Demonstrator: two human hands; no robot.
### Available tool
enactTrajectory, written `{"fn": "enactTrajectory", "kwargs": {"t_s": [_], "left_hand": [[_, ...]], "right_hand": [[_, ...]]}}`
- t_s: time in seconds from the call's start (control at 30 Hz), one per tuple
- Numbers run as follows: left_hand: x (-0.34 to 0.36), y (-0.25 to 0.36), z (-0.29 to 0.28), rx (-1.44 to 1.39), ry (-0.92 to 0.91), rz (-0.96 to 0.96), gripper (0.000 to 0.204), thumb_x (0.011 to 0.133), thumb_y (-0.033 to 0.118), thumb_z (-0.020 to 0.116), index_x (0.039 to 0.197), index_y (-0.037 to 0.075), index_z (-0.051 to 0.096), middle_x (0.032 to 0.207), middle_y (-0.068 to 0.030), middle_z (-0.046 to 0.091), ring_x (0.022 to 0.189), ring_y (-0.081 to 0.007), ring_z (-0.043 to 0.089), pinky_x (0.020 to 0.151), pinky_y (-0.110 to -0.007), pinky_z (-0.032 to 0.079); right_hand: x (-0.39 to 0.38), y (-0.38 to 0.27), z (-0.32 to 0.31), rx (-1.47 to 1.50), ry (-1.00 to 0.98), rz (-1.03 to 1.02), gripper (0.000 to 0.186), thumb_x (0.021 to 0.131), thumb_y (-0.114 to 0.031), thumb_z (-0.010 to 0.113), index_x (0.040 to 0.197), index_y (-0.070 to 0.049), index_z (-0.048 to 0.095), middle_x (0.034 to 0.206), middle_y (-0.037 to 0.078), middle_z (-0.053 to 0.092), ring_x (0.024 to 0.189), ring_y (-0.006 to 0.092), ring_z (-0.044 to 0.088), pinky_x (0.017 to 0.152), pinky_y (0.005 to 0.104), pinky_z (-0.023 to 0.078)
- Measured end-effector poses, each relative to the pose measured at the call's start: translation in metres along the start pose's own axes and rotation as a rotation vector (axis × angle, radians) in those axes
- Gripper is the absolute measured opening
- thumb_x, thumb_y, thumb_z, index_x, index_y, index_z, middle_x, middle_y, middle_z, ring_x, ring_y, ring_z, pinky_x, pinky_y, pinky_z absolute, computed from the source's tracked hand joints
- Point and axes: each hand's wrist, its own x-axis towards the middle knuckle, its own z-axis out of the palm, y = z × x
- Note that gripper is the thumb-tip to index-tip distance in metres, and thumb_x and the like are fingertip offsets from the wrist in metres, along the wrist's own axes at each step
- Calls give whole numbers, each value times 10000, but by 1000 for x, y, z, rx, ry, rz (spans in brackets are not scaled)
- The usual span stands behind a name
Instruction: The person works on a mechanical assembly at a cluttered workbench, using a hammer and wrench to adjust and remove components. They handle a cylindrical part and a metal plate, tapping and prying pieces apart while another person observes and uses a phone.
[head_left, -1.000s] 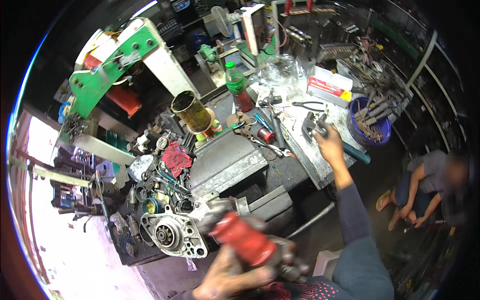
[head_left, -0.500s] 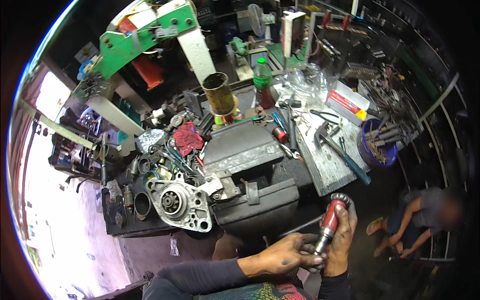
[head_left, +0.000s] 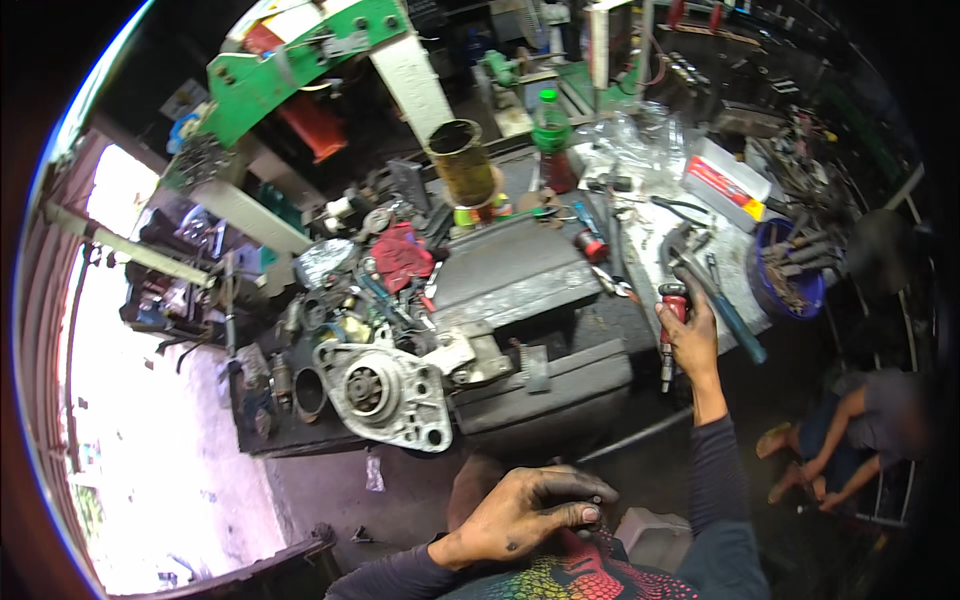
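Grimy hands, a red-handled tool held out at the cluttered desk's edge

To the left of the tool, the starter motor (head_left: 385, 392) juts over the front edge of the desk (head_left: 520, 275); a nudge could tip it off, I judge. Nearer the body, the left hand (head_left: 530, 512) is loosely curled, fingertips pressed together, holding nothing I can make out. The right hand (head_left: 690, 335) is wrapped around the red-handled tool (head_left: 668, 335), which is slim, its red grip above a dark metal shank pointing down, over the desk's right corner. Blackened, greasy skin could let it slip; loose spanners (head_left: 715, 290) just right of it could snag.
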Motion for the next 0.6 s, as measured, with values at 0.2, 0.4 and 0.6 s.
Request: {"fn": "enactTrajectory", "kwargs": {"t_s": [0.2,0.4,0.6], "left_hand": [[-73,61,-26,-22,481,59,270,916,-58,700,1181,-29,741,1120,-170,721,908,-228,761,837,-335,632],[-66,55,-49,251,987,470,239,825,-116,734,1046,-26,741,1033,-171,746,1094,-253,697,950,-382,570],[-27,49,-51,989,1059,304,201,841,24,768,1040,42,747,1048,-104,735,1129,-326,606,1028,-440,442]], "right_hand": [[37,77,75,-593,-166,-218,750,874,-161,798,1552,-190,479,1142,193,609,1086,373,665,914,473,541],[36,95,77,-682,-93,-334,652,877,-168,799,1484,-155,562,1168,216,568,1090,424,610,936,480,529],[26,95,63,-659,11,-245,636,912,-211,760,1497,-101,534,1172,236,556,1115,439,597,966,498,511]]}}
